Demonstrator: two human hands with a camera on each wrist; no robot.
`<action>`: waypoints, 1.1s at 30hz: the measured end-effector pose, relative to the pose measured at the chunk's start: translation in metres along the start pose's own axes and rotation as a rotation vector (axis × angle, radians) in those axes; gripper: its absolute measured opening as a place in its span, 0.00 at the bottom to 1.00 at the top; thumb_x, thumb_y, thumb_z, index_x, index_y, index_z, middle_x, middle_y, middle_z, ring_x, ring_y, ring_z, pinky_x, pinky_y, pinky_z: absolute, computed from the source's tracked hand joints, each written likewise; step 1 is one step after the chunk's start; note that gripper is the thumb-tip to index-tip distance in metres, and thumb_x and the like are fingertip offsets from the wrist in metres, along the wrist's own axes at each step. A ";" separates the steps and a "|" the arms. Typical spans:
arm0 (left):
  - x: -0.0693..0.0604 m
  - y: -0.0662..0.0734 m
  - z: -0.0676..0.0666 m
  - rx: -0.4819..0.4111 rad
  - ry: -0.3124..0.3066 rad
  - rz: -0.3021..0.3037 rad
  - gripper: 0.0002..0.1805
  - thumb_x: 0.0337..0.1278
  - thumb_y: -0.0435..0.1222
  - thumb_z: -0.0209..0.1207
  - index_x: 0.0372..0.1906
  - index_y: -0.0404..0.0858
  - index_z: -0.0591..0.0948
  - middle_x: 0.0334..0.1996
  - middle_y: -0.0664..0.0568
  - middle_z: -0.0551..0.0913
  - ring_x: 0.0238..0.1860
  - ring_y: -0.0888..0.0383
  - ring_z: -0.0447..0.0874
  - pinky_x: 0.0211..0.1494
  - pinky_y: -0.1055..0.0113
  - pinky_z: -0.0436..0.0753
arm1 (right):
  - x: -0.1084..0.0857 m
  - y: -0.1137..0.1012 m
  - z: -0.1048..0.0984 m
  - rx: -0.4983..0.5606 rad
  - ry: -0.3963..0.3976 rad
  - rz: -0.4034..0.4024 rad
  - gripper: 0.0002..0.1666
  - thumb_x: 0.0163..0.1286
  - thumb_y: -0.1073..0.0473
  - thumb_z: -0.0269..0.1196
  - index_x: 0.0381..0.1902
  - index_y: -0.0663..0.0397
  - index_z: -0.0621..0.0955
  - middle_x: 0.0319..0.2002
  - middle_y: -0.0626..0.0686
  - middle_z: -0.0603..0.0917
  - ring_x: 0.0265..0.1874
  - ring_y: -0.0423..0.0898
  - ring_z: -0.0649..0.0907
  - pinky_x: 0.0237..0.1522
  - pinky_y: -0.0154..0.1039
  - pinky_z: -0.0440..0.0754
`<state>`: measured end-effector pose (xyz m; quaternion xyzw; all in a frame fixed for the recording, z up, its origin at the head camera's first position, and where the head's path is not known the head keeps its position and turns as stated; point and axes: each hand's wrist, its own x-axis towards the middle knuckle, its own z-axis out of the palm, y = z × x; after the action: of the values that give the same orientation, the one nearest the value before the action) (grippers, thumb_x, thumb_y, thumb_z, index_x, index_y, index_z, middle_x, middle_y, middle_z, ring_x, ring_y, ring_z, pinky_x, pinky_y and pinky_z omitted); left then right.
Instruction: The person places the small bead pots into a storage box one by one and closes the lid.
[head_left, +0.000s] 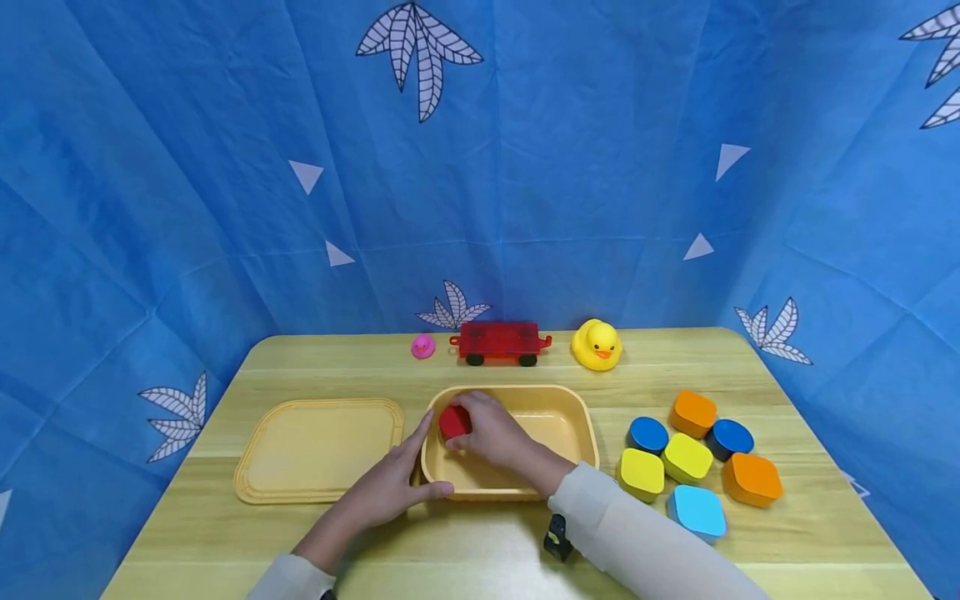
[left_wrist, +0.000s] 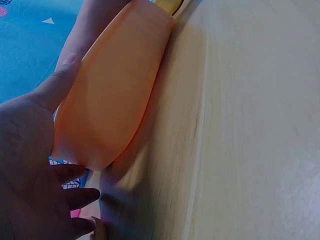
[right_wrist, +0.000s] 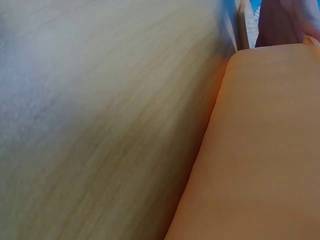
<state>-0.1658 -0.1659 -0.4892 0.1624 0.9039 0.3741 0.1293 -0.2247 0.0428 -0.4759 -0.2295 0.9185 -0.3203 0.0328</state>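
Note:
A pale orange open box [head_left: 558, 429] stands at the middle of the table. Inside its left end my right hand [head_left: 495, 435] grips a small red block [head_left: 453, 423] between thumb and fingers. My left hand [head_left: 384, 490] rests against the box's left front corner, fingers straight along the left side and thumb by the front rim. The left wrist view shows the box's outer wall [left_wrist: 115, 90] with the left thumb touching its rim. In the right wrist view the box wall [right_wrist: 260, 150] hides the block.
A flat yellow lid [head_left: 322, 450] lies left of the box. Several coloured blocks [head_left: 687, 457] cluster at the right. Along the back stand a pink duck [head_left: 423, 347], a red toy wagon [head_left: 500, 340] and a yellow duck [head_left: 597, 346], before a blue curtain [head_left: 525, 167].

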 end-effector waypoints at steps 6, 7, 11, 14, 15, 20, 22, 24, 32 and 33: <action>0.000 0.000 0.000 -0.008 -0.013 0.008 0.61 0.59 0.59 0.69 0.85 0.54 0.41 0.80 0.42 0.59 0.77 0.42 0.63 0.76 0.42 0.66 | -0.001 0.000 -0.002 -0.001 -0.015 0.007 0.38 0.59 0.53 0.79 0.64 0.60 0.79 0.57 0.56 0.82 0.55 0.52 0.79 0.61 0.48 0.81; 0.000 0.000 0.000 -0.007 -0.014 0.008 0.61 0.59 0.59 0.69 0.85 0.54 0.40 0.80 0.42 0.59 0.77 0.42 0.63 0.76 0.42 0.67 | -0.001 0.000 -0.003 0.001 -0.018 0.013 0.38 0.59 0.53 0.79 0.64 0.60 0.79 0.58 0.56 0.82 0.56 0.52 0.79 0.61 0.48 0.80; 0.000 -0.001 0.000 -0.006 -0.012 0.018 0.61 0.59 0.59 0.69 0.85 0.54 0.41 0.80 0.42 0.60 0.76 0.42 0.65 0.76 0.42 0.67 | -0.003 0.000 -0.006 0.010 -0.018 0.010 0.39 0.59 0.53 0.79 0.65 0.60 0.79 0.60 0.57 0.82 0.59 0.54 0.79 0.65 0.50 0.79; -0.001 -0.001 0.000 -0.011 -0.009 0.029 0.61 0.59 0.58 0.69 0.85 0.53 0.41 0.79 0.42 0.61 0.75 0.43 0.67 0.75 0.43 0.68 | -0.006 0.001 -0.010 0.026 -0.014 -0.006 0.39 0.59 0.53 0.79 0.65 0.62 0.79 0.62 0.59 0.81 0.62 0.57 0.78 0.67 0.52 0.77; -0.001 -0.001 0.000 -0.014 -0.009 0.032 0.61 0.59 0.57 0.69 0.85 0.52 0.41 0.79 0.41 0.61 0.75 0.43 0.67 0.76 0.43 0.67 | -0.007 0.001 -0.012 0.036 -0.013 -0.007 0.39 0.60 0.54 0.79 0.65 0.62 0.79 0.62 0.59 0.81 0.62 0.57 0.78 0.67 0.53 0.77; -0.001 0.000 0.000 -0.017 -0.002 0.032 0.61 0.59 0.57 0.70 0.85 0.53 0.41 0.79 0.41 0.61 0.75 0.42 0.66 0.76 0.43 0.67 | -0.012 0.004 -0.020 0.081 -0.009 0.008 0.39 0.60 0.54 0.78 0.66 0.64 0.78 0.61 0.59 0.82 0.60 0.56 0.81 0.66 0.52 0.78; -0.001 -0.001 0.000 -0.018 -0.001 0.032 0.61 0.58 0.57 0.70 0.85 0.53 0.41 0.79 0.40 0.61 0.75 0.41 0.66 0.76 0.42 0.67 | -0.014 0.005 -0.024 0.098 -0.001 0.004 0.40 0.60 0.55 0.78 0.67 0.64 0.78 0.60 0.60 0.82 0.59 0.56 0.82 0.65 0.52 0.79; -0.001 -0.001 0.000 -0.018 -0.001 0.032 0.62 0.58 0.57 0.70 0.85 0.53 0.41 0.79 0.40 0.61 0.75 0.41 0.65 0.76 0.42 0.67 | -0.018 0.006 -0.027 0.116 0.006 -0.003 0.40 0.60 0.55 0.78 0.67 0.65 0.78 0.60 0.60 0.83 0.59 0.57 0.82 0.64 0.53 0.80; 0.000 -0.003 0.000 -0.018 0.001 0.039 0.62 0.58 0.57 0.70 0.85 0.53 0.41 0.80 0.41 0.59 0.76 0.41 0.63 0.77 0.41 0.65 | -0.031 0.012 -0.042 0.170 0.028 0.012 0.40 0.61 0.56 0.78 0.68 0.63 0.77 0.59 0.62 0.82 0.60 0.60 0.82 0.62 0.56 0.81; 0.000 -0.003 0.000 -0.018 0.001 0.039 0.62 0.58 0.57 0.70 0.85 0.53 0.41 0.80 0.41 0.59 0.77 0.41 0.62 0.77 0.41 0.64 | -0.033 0.013 -0.045 0.170 0.033 0.014 0.40 0.61 0.55 0.78 0.67 0.63 0.77 0.59 0.62 0.82 0.59 0.60 0.82 0.61 0.56 0.81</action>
<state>-0.1659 -0.1676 -0.4914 0.1785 0.8971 0.3849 0.1232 -0.2097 0.0918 -0.4512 -0.2144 0.8899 -0.4008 0.0394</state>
